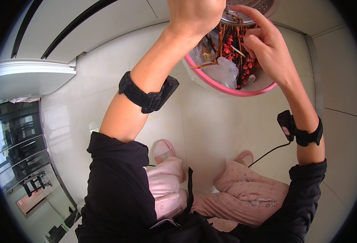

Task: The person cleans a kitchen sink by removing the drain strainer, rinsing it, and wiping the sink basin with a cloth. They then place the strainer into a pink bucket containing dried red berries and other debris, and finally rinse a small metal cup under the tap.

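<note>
Strainer: perforated metal (262, 5), tilted over the bin at the top edge; dark bits (234, 17) inside.
Bin: pink-rimmed (243, 93), on the floor (200, 125); holds red berries (248, 63), brown stems (238, 35), crumpled clear plastic (226, 73).
Left hand (198, 15): beside the strainer, fingers cut off; can't tell if grasping.
Right hand (271, 54): released, index finger outstretched into the strainer, others curled.
</note>
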The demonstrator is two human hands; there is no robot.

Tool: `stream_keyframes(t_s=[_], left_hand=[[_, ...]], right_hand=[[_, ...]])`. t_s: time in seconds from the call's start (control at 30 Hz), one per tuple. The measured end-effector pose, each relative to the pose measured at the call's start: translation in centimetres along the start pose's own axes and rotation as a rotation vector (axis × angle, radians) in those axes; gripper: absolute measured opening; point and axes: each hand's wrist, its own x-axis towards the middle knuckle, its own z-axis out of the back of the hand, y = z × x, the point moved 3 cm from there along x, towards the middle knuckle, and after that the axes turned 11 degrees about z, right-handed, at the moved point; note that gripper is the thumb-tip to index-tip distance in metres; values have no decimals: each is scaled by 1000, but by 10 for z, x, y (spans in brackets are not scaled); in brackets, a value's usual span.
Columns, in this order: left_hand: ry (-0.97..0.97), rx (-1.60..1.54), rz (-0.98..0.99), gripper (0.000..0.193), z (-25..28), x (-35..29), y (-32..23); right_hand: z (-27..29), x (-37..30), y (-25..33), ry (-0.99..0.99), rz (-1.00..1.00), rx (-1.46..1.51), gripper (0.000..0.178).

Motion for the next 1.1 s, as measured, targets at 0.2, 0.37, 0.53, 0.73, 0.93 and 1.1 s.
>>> stream_keyframes(t_s=[0.2, 0.37, 0.53, 0.73, 0.93, 1.1], left_hand=[[12, -35, -4, 39, -3, 2, -4], [48, -23, 34, 40, 0, 5, -6], [89, -19, 47, 40, -2, 2, -4], [41, -27, -25, 40, -2, 4, -2], [76, -19, 9, 39, -1, 2, -4], [67, -3, 2, 39, -1, 2, -4]], right_hand=[[15, 4, 23, 70, 42, -340, 55], [12, 5, 15, 48, 90, -345, 57], [7, 3, 1, 31, 88, -391, 60], [5, -1, -3, 40, 96, -422, 61], [5, -2, 1, 40, 88, -408, 60], [4, -2, 2, 36, 77, -389, 58]])
